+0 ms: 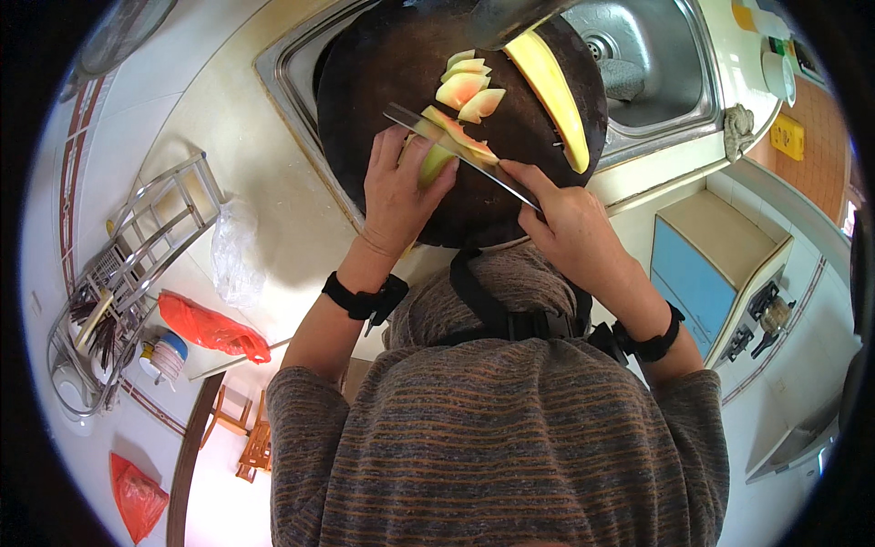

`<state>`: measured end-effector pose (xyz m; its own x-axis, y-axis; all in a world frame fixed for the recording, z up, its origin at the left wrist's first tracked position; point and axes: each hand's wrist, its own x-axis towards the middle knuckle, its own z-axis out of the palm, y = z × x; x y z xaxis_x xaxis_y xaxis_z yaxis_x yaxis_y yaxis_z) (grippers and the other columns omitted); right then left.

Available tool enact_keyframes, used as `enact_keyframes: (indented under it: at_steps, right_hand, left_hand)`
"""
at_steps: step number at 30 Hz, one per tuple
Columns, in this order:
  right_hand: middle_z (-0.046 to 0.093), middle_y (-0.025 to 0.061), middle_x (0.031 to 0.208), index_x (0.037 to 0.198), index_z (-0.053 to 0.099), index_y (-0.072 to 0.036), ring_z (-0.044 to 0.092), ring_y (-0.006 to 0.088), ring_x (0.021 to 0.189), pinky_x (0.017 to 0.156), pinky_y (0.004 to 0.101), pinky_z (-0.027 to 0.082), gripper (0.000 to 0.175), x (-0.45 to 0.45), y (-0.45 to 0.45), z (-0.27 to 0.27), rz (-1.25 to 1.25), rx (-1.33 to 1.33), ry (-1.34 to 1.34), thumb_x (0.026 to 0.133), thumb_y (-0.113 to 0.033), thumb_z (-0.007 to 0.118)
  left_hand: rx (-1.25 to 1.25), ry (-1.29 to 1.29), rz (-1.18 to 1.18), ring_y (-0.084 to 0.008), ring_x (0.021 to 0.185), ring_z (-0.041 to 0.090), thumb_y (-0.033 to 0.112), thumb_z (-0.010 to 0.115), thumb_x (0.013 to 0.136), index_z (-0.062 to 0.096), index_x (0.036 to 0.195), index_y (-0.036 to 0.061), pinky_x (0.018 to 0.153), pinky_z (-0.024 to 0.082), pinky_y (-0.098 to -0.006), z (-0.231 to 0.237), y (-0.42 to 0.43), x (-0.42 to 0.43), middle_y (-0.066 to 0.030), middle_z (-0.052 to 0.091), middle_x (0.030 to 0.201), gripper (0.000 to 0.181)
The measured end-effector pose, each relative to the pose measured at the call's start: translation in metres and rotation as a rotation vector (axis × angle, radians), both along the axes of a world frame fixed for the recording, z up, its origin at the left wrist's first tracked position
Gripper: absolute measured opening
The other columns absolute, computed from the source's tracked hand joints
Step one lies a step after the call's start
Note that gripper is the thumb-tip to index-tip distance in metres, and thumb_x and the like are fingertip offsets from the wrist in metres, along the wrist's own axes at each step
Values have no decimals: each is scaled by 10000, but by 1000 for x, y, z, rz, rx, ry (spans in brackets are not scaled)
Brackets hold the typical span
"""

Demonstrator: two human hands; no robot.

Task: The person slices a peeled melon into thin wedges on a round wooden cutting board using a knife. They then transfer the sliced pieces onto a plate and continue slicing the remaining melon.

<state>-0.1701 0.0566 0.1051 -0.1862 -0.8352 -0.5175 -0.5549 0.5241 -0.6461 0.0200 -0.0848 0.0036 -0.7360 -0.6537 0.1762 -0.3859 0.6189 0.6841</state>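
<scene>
A round dark cutting board [383, 61] lies over the steel sink. My left hand [409, 174] presses a piece of green-skinned fruit or vegetable with reddish flesh [435, 164] onto it. The handle end of a wide-bladed kitchen knife [472, 158] is in my right hand [564, 219]; its blade lies slantwise over the piece, close to my left fingers. Several cut slices [463, 90] with pale and reddish flesh lie just beyond the blade. A long yellowish strip [555, 102] of similar produce rests at the board's right side.
Beyond the board, a dark faucet [509, 24] reaches over its far edge. The sink basin [663, 89] at right holds a grey cloth or sponge [621, 78]. On the left are a clear plastic bag [236, 253], a metal rack [164, 225] and a red plastic bag [212, 328].
</scene>
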Motion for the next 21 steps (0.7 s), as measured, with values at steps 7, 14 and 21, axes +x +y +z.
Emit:
enact_keyframes:
  at_steps: [7,14,21]
  right_hand:
    - [699,258,835,1402,556,-80,696,459,803,748,546,540,460,0,-13,-8,18,26,24,945,-84,598]
    - [704,264,841,1337,593,-68,695,472,826,778,545,553,402,8,-52,-70,22,-135,125,938,-107,621]
    - [704,257,836,1389,591,-91,699,460,794,745,538,552,448,-1,-10,-21,-1,-97,18,941,-95,607]
  left_hand:
    - [30,-2,12,-380,1098,596,144,845,806,650,1210,65,935,526,-456,1,0,0,-160,598,1237,455]
    - [21,20,-28,-385,1139,591,152,821,829,639,1241,71,977,510,-456,9,-3,-2,-162,596,1257,458]
    - [33,-11,19,-406,1159,562,122,783,841,623,1270,45,982,500,-466,8,7,1,-188,575,1263,464]
